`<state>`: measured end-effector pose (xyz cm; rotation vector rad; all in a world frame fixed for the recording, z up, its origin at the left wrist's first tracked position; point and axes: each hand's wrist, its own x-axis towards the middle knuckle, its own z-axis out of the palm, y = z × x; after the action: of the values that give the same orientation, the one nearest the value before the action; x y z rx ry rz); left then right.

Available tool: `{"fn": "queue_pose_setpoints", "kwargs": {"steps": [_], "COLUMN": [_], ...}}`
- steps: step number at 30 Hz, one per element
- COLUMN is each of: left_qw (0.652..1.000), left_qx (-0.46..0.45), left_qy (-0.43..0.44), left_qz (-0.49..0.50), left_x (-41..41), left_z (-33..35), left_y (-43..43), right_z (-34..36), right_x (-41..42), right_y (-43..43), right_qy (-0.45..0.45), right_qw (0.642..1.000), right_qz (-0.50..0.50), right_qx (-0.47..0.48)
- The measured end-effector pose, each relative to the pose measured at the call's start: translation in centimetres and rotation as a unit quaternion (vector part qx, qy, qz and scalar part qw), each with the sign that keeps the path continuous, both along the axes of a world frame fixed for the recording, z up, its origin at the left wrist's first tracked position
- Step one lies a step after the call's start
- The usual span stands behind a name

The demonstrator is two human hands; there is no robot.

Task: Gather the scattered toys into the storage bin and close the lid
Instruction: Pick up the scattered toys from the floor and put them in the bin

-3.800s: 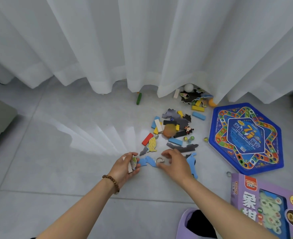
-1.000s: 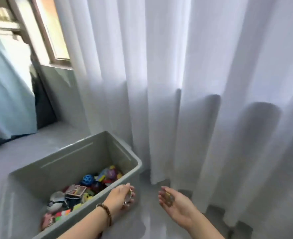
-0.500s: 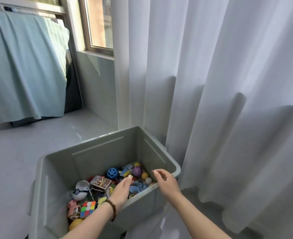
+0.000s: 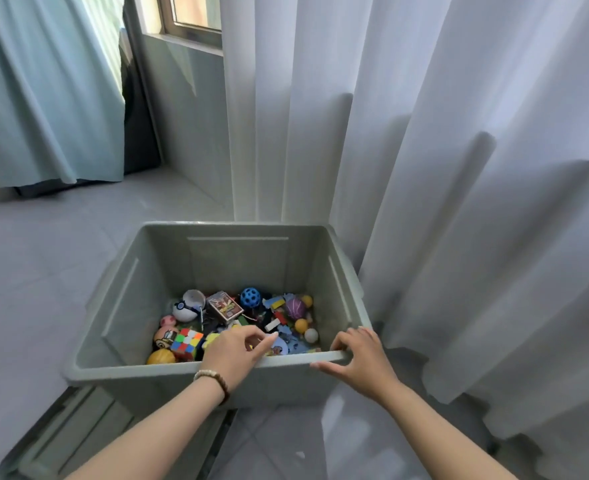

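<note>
Grey tiled floor [image 4: 44, 271], white curtain [image 4: 424, 168] at right; storage bin [image 4: 237, 265] stands open at centre, just beside curtain; toys [image 4: 224, 308] cover its bottom, among them colour cube [image 4: 186, 342] at near left and blue holed ball [image 4: 250, 298] toward far wall; lid [image 4: 78, 434] lies flat on floor at bin's near left corner; left hand [image 4: 232, 351], bead bracelet [image 4: 213, 379] at wrist, reaches over near rim above toys, fingers bent, and we cannot tell whether they hold anything; right hand [image 4: 362, 358] grips near right corner of rim, fingers over top, thumb outside.
</note>
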<state>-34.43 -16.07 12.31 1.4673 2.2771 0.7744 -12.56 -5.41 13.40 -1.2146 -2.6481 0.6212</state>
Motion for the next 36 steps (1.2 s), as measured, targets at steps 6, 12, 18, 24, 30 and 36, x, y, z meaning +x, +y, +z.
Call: {"fn": "queue_pose_setpoints", "kwargs": {"steps": [6, 12, 18, 24, 30, 36], "left_qw": [0.992, 0.967, 0.937, 0.92, 0.919, 0.934], "left_qx": [-0.059, -0.024, 0.059, 0.052, 0.031, -0.049], "left_qy": [0.07, 0.203, 0.28, 0.238, 0.25, 0.188], "left_qz": [-0.082, -0.154, -0.201, -0.306, -0.302, -0.298], "left_x": [-0.4, 1.9, 6.4, 14.7, 16.4, 17.0], "left_z": [-0.2, -0.7, -1.4, -2.8, -2.7, -1.6], "left_y": [-1.3, -1.3, -1.1, -0.1, -0.5, -1.3], "right_z": [-0.9, -1.2, 0.6, -0.9, -2.3, -3.4], "right_x": [1.4, 1.9, 8.6, 18.3, 19.9, 20.8], "right_y": [-0.8, -1.3, -2.2, -5.0, -6.6, -7.6], "right_qy": [0.137, 0.266, 0.251, 0.232, 0.278, 0.311], "right_qw": [0.947, 0.782, 0.816, 0.808, 0.787, 0.749], "right_qz": [-0.266, -0.417, -0.42, -0.446, -0.442, -0.446], "right_qx": [-0.12, -0.38, -0.307, -0.307, -0.33, -0.377]}}
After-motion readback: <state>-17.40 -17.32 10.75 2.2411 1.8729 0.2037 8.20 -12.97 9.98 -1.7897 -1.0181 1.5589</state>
